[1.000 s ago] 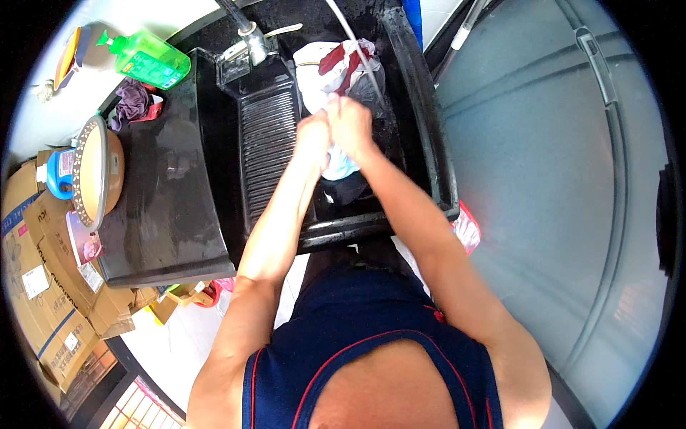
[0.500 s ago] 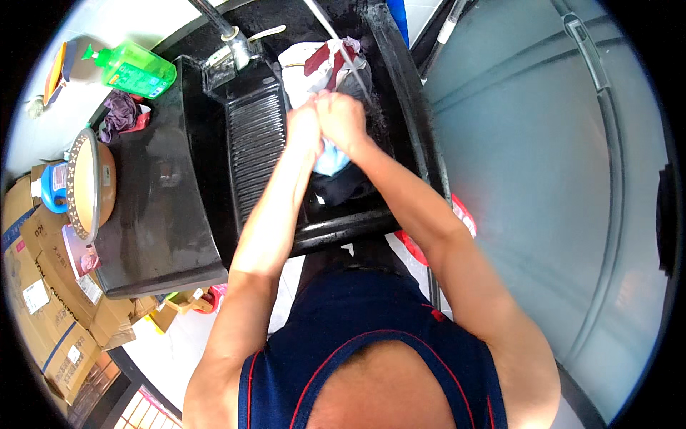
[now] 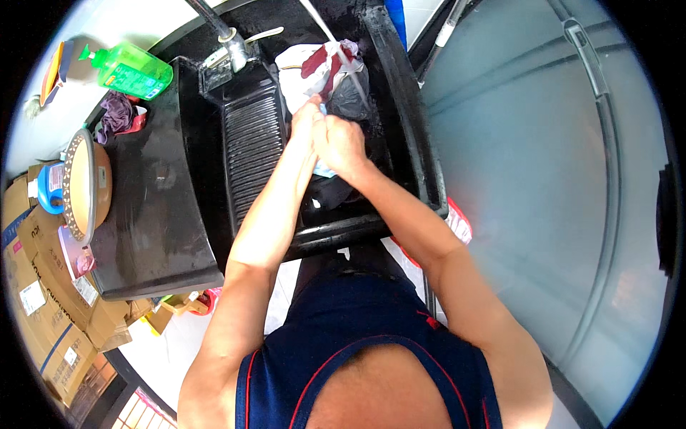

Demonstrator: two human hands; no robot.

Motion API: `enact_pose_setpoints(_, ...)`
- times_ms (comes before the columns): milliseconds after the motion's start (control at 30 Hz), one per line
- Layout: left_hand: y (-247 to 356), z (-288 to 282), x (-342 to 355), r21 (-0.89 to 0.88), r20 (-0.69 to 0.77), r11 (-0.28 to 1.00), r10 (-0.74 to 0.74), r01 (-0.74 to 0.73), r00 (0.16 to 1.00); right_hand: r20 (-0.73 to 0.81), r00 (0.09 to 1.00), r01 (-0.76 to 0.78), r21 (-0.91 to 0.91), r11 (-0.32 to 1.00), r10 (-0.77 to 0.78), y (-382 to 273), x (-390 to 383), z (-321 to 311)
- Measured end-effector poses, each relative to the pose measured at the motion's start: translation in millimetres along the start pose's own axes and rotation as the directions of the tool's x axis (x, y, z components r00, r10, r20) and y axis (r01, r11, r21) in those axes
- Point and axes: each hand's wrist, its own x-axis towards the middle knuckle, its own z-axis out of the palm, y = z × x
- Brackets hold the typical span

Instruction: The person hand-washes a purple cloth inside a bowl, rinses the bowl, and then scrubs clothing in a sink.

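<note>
Both my hands are together over the black sink (image 3: 332,232). My left hand (image 3: 305,123) is closed, with its fingers pressed against my right hand (image 3: 341,143), which is closed too. A wet light blue cloth (image 3: 324,170) is bunched between them, and its lower part shows below my fists. Much of the cloth is hidden by my hands. Just beyond them lie white and maroon laundry (image 3: 294,75) and a dark grey wet garment (image 3: 348,98). A thin stream of water (image 3: 319,21) falls onto that heap. Dark cloth (image 3: 330,193) lies nearer to me in the basin.
A ribbed washboard (image 3: 254,146) forms the sink's left part, below the metal tap (image 3: 234,50). On the black counter (image 3: 153,214) stand a green pump bottle (image 3: 136,71), a purple rag (image 3: 118,114) and a tan basin (image 3: 100,186). Cardboard boxes (image 3: 57,286) lean at left; a grey door panel (image 3: 514,179) rises at right.
My hands have shifted slightly toward me, and my right hand has dropped below my left. More of the dark grey garment shows, and less of the blue cloth.
</note>
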Motion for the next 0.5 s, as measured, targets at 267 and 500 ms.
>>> enact_pose_setpoints(267,0,40,-4,-0.037,0.145,0.978,-0.196,0.203,0.97,-0.05,0.964,-0.256,0.076,0.964,0.261,101,58,-3)
enact_pose_setpoints(500,-13,62,51,-0.052,0.207,0.982,-0.168,0.183,0.964,-0.009,0.798,-0.369,0.783,0.5,0.603,158,81,39)
